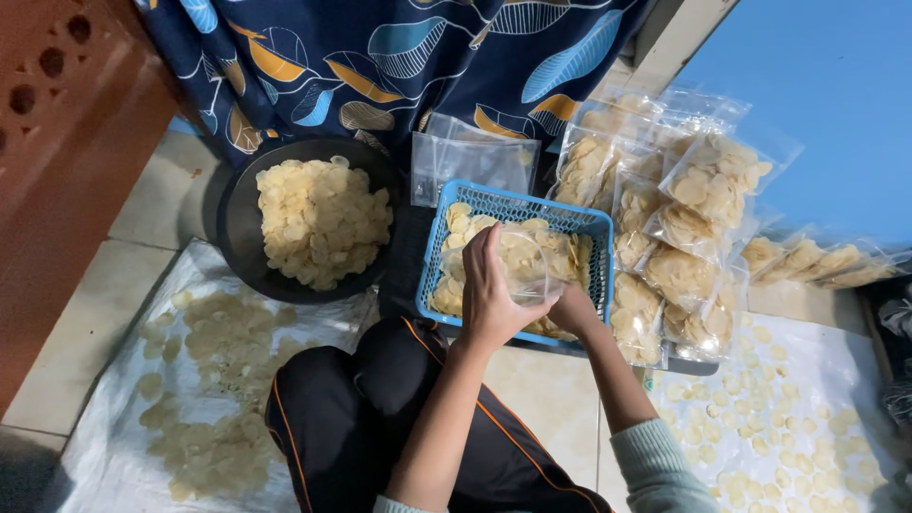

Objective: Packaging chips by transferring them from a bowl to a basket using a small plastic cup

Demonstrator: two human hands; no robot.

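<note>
Tiled floor (142,204); our left hand (489,299) and right hand (570,309) pinch clear bag (532,266) over blue basket (518,204) of chips; filled bags (684,228) right of grip.

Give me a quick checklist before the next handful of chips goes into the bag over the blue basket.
1. Clear plastic bag held over the blue plastic basket: ok.
2. Left hand at the bag's mouth: ok.
3. Right hand supporting the bag from beside: ok, grip partly hidden.
4. Bag mouth open wide enough: cannot tell.
5. Pale round chips left in the basket: ok.
6. Stack of empty clear bags behind the basket: ok.
</note>
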